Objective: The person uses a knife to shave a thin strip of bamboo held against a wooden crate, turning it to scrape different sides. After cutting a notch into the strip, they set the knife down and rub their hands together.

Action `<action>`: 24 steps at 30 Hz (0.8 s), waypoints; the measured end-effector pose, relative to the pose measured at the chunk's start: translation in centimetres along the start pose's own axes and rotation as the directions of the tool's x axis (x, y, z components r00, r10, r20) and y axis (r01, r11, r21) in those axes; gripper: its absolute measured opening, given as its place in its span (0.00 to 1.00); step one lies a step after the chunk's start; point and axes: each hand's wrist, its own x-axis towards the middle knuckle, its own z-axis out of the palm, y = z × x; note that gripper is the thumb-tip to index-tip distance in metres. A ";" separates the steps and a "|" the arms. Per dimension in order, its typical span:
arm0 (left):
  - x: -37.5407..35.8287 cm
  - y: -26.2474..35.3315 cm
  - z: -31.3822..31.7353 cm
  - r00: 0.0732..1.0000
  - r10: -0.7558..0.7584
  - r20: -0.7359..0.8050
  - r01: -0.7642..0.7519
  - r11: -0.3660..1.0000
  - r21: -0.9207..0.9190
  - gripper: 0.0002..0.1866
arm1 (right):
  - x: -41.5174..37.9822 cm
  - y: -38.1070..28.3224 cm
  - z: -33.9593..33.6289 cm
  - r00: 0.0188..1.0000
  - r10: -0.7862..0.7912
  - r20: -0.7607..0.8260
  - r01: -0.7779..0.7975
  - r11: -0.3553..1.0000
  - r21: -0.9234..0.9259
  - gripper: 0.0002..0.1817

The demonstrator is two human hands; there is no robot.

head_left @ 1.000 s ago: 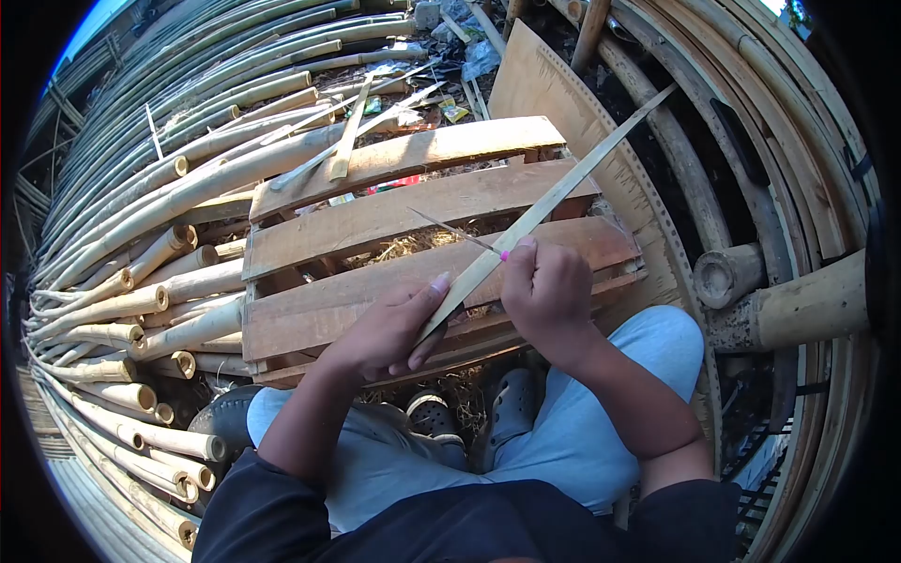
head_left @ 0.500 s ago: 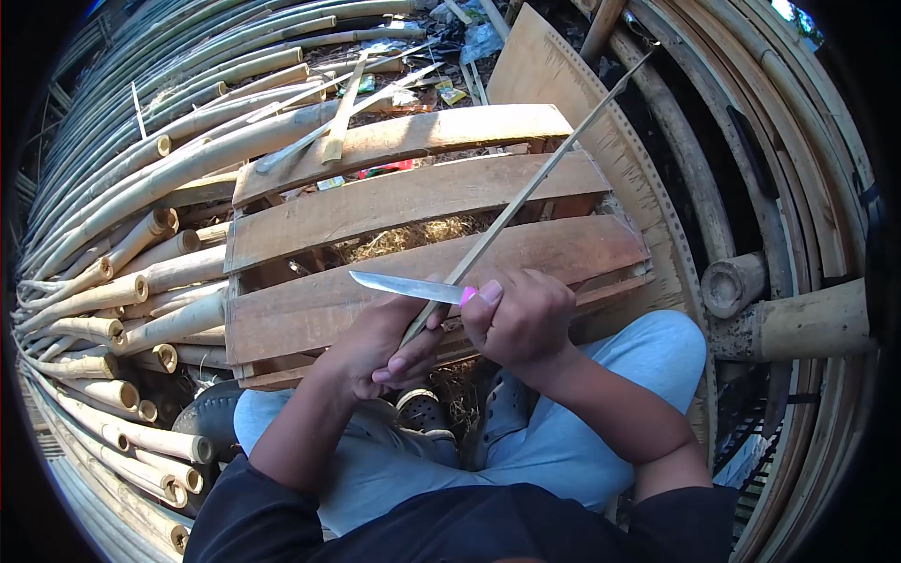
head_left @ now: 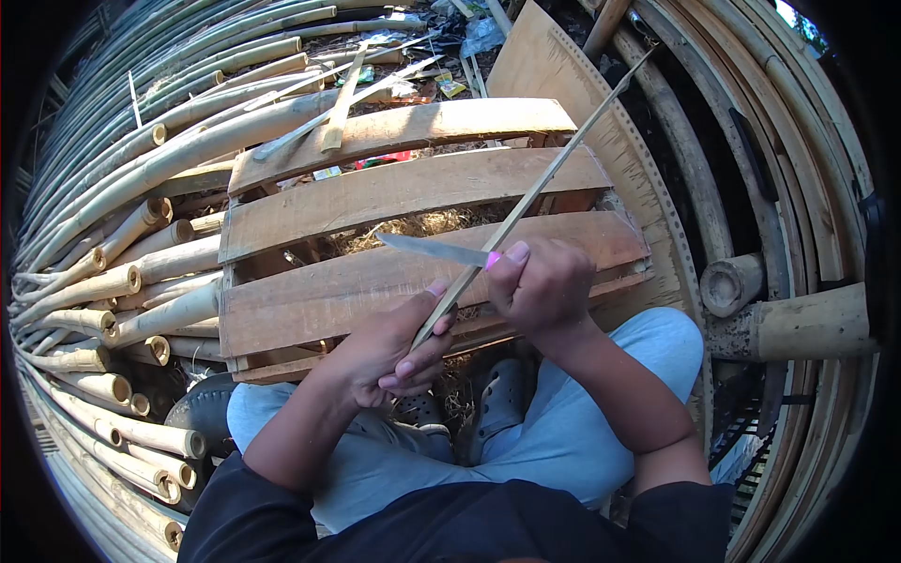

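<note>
My left hand [head_left: 399,352] is closed around the lower end of a long, thin bamboo strip [head_left: 536,190], which slants up to the far right across the slatted wooden bench. In my right hand [head_left: 544,284] is a knife [head_left: 435,248], gripped at a handle that shows pink beside the blade. The rest of the handle is hidden in my fist. The blade points left and crosses the strip a little above my left hand. Beneath both hands lies the near slat of the wooden bench [head_left: 310,305].
Many bamboo poles [head_left: 169,338] are stacked on the left. Two loose split pieces, one a flat slat [head_left: 343,105], rest over the bench's far edge. At right stand a plywood sheet [head_left: 657,235] and a thick bamboo post [head_left: 812,321]. Litter and plastic lie beyond the bench.
My right hand and the knife have moved slightly up and to the right along the strip. My left thumb has come up onto the strip.
</note>
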 end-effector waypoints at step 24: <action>-0.9 0.6 -1.2 0.979 -0.047 0.200 0.098 0.962 -0.256 0.20 | 0.7 0.0 0.1 0.986 0.138 0.096 -0.125 0.984 -0.127 0.16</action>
